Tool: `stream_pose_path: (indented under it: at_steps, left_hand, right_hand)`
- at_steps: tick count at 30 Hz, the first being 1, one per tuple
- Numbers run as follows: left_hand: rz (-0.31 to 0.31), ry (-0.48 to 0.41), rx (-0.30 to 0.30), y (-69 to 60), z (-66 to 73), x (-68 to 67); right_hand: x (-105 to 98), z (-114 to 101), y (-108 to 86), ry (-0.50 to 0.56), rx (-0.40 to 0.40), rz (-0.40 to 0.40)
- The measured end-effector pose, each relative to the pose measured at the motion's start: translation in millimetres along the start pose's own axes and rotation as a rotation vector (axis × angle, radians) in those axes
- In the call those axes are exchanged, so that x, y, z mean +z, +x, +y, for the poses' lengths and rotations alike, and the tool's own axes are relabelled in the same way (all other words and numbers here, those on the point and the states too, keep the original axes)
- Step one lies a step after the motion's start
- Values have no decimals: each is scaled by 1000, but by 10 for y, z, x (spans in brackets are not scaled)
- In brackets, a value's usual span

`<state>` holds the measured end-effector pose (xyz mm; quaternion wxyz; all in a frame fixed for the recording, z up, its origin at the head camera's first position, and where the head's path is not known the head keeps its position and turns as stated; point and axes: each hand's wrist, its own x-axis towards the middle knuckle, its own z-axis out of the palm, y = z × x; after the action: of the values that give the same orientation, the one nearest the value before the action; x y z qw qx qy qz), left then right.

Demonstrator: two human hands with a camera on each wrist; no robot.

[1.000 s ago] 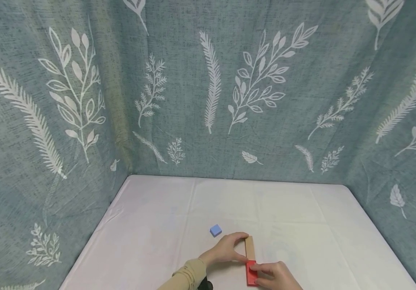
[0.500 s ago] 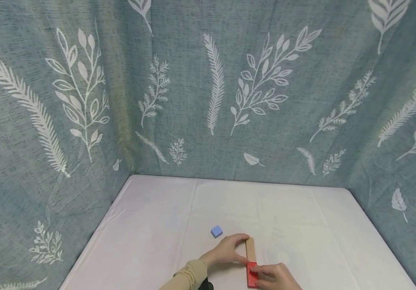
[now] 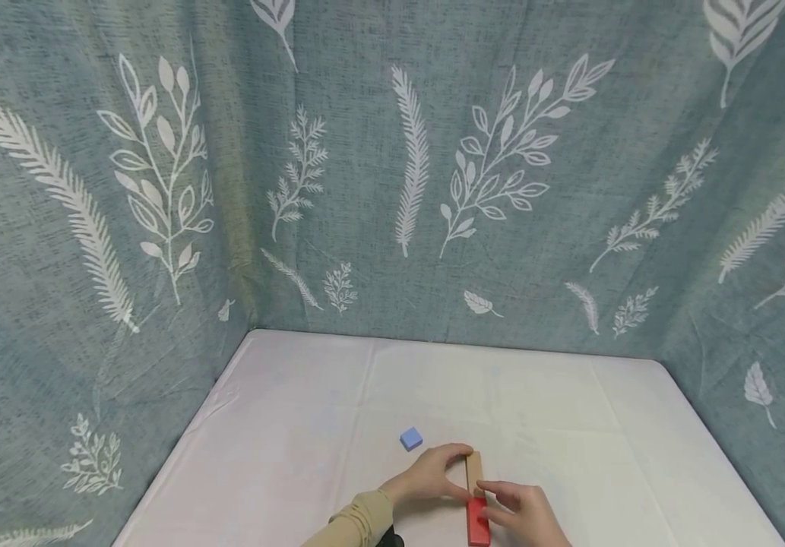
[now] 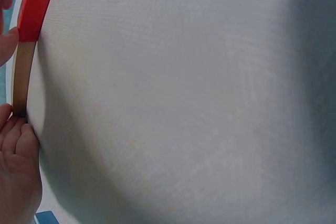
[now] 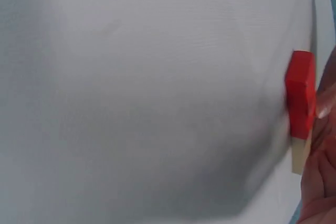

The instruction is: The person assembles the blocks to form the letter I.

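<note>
A natural wood block (image 3: 476,472) and a red block (image 3: 479,526) lie end to end in one line on the white tablecloth. My left hand (image 3: 426,475) spans the wood block from its left side, with a fingertip at the far end and the thumb near the joint with the red one. In the left wrist view, fingertips meet the wood block's end (image 4: 22,80). From the right, my right hand (image 3: 525,510) reaches over the joint, index finger above it and thumb beside the red block. The right wrist view has a fingertip against the red block's side (image 5: 300,95).
A small blue block (image 3: 411,438) sits by itself on the tablecloth, left of and beyond the left hand. Blue-green curtains (image 3: 365,190) with white leaf prints rise behind the table (image 3: 515,380) and along both sides.
My right hand has shifted away from me along the red block, its index finger now over the joint with the wood block. The left hand keeps its hold; the head view has tilted slightly.
</note>
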<state>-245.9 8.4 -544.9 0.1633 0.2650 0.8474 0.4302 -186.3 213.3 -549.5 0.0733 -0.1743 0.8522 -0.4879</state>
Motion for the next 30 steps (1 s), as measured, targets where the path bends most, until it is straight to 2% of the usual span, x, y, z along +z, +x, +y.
stream_pose_path:
  at_steps: [6, 7, 9, 13, 16, 26, 30]
  left_hand:
    - [2, 23, 6, 6, 11, 19]
    - [5, 30, 11, 5, 10, 20]
    - [11, 37, 21, -1, 5, 19]
    - [18, 39, 20, -14, -4, 10]
    - [19, 43, 18, -15, -16, 7]
    - [13, 62, 42, 6, -42, 11]
    - [29, 61, 44, -8, -33, 7]
  right_hand:
    - [73, 46, -4, -16, 101, -4]
    - [78, 51, -4, -27, 97, -7]
    - [85, 66, -4, -55, 67, -7]
    - [78, 109, 18, -130, -63, 15]
    - [71, 127, 36, -154, -115, 18]
    - [62, 143, 50, -160, -139, 7]
    - [61, 146, 51, -149, -153, 3]
